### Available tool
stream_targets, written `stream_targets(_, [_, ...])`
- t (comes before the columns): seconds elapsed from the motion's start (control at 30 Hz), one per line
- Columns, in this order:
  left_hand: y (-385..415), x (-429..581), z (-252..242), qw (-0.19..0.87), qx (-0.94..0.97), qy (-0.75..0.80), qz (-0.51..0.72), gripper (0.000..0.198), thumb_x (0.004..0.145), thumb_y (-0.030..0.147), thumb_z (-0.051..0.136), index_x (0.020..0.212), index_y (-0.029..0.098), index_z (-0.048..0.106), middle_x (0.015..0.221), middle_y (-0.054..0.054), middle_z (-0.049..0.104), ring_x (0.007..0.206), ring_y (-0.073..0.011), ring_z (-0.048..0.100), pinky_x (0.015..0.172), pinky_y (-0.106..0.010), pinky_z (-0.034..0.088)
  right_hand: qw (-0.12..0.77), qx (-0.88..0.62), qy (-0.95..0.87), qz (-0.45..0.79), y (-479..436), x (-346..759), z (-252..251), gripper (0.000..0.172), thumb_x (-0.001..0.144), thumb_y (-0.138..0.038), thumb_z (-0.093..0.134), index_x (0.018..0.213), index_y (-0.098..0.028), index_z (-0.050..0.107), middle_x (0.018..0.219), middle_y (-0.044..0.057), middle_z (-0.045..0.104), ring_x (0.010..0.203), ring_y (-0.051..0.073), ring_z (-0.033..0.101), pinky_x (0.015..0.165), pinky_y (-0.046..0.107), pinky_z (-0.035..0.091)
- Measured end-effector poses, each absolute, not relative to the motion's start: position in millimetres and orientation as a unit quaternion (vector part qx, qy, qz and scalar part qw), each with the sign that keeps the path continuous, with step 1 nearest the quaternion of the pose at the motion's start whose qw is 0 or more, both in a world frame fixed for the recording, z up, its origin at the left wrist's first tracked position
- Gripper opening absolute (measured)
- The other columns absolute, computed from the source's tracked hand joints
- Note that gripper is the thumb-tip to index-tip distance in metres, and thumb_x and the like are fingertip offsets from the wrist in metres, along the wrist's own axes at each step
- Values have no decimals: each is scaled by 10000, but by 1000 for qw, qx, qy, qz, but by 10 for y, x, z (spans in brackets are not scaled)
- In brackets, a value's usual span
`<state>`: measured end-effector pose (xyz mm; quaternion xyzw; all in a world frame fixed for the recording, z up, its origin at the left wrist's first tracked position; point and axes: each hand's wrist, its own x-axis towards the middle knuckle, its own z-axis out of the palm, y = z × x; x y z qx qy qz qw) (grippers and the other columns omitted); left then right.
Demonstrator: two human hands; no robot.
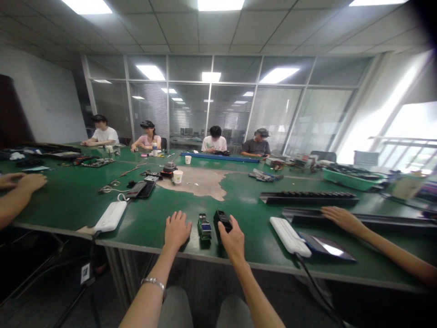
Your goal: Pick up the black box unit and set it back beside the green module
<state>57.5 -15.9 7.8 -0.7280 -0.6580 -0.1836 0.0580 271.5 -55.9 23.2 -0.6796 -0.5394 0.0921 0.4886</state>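
My left hand (176, 231) lies flat on the green table (239, 200) near its front edge, fingers stretched out, holding nothing; a silver bracelet is on that wrist. Just right of it stands a small green circuit module (204, 226) with a blue display. My right hand (232, 239) is closed round the near end of a small black device (221, 218) that rests on the table. The module sits between my two hands, touching neither.
A white power bank (290, 235) with a black cable and a dark phone (324, 247) lie to the right, near another person's hand (341, 218). Another white power bank (111, 216) lies left. A paper cup (178, 176), long black trays (307, 197) and several seated people lie beyond.
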Motion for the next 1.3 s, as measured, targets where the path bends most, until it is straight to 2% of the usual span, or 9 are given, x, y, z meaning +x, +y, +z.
stream_targets(0.13, [-164,579,83,60,-725,-660,-187,515,956,482,385,1355,206,557,1502,-119,472,1404,-294,379,1147,-493,282,534,-649,-530,115,-601,2567,575,742,837,-528,542,1414,-65,489,1270,190,647,1184,296,617,1022,397,449])
stream_targets(0.27, [-180,580,106,55,-724,-663,-183,521,955,487,387,1363,206,550,1503,-116,471,1404,-293,379,1148,-491,282,523,-634,-558,117,-642,2349,760,747,835,-495,555,1428,-49,464,1240,190,664,1166,289,629,989,375,468])
stream_targets(0.5, [-217,579,151,48,-725,-661,-188,493,954,461,398,1349,211,554,1494,-117,478,1405,-294,376,1151,-493,275,449,-660,-597,80,-624,2141,720,734,852,-432,551,1443,-17,424,1234,231,654,1138,318,642,941,376,481])
stream_targets(0.63, [-224,579,167,46,-722,-665,-187,473,950,451,416,1340,226,559,1496,-108,479,1403,-293,377,1147,-501,278,409,-676,-609,68,-638,2069,707,728,864,-410,536,1466,-27,388,1158,219,689,1066,321,671,890,374,490])
stream_targets(0.73, [-229,576,173,46,-721,-665,-191,470,950,456,418,1330,221,563,1497,-109,475,1401,-287,379,1147,-487,280,386,-680,-621,60,-661,2021,685,727,868,-384,535,1475,-21,369,1181,226,677,1067,328,670,889,377,488])
stream_targets(1.03, [-210,571,147,49,-725,-659,-195,479,955,462,410,1328,203,563,1479,-120,489,1390,-287,390,1144,-480,285,377,-673,-635,32,-750,1968,589,697,881,-321,517,1475,6,358,1262,247,626,1127,323,641,922,371,476])
stream_targets(1.3, [-204,573,143,55,-725,-659,-195,475,953,465,415,1325,216,570,1479,-109,493,1390,-291,390,1142,-479,286,348,-698,-625,35,-736,1973,679,726,868,-330,507,1492,-7,324,1173,244,671,1034,330,679,846,379,495])
